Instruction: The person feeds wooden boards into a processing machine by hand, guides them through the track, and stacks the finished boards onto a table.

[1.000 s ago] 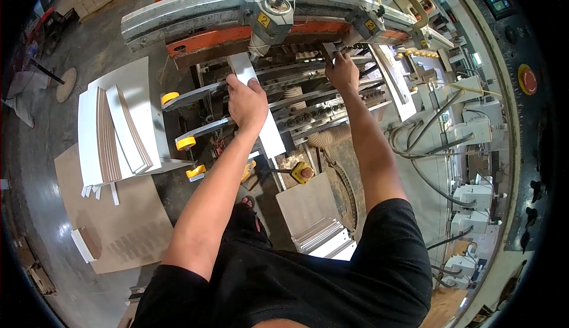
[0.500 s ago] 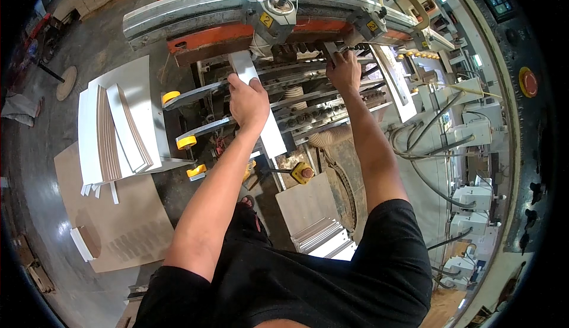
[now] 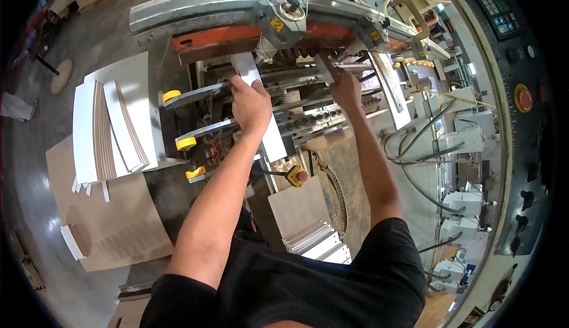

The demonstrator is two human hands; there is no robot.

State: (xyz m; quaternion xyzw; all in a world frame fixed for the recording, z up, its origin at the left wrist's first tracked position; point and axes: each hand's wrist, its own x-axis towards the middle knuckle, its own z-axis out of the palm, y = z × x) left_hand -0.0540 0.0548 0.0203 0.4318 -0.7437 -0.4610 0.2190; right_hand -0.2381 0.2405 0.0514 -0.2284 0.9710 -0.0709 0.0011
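Note:
My left hand [image 3: 251, 104] is closed around the edge of a long narrow white board [image 3: 274, 141], with the thumb near its top face. The board lies across the machine's metal rails [image 3: 207, 94], its far end at the clamping beam. To the right, my right hand [image 3: 347, 94] grips the near end of a narrow grey strip [image 3: 325, 67], angled toward the beam; part of it is hidden by the fingers. Farther right, another white board [image 3: 391, 94] lies across the rails.
A metal beam [image 3: 201, 11] with an orange-red bar [image 3: 216, 34] spans the far side. Stacked white boards [image 3: 89, 132] sit at left; more strips [image 3: 320, 242] lie below the machine. A yellow button box [image 3: 296, 176] stands close. A control panel [image 3: 510, 150] with a red button borders the right.
My right hand has drawn back toward me with the grey strip, and more of the strip shows. My left hand stays on the white board. The whole view has shifted slightly.

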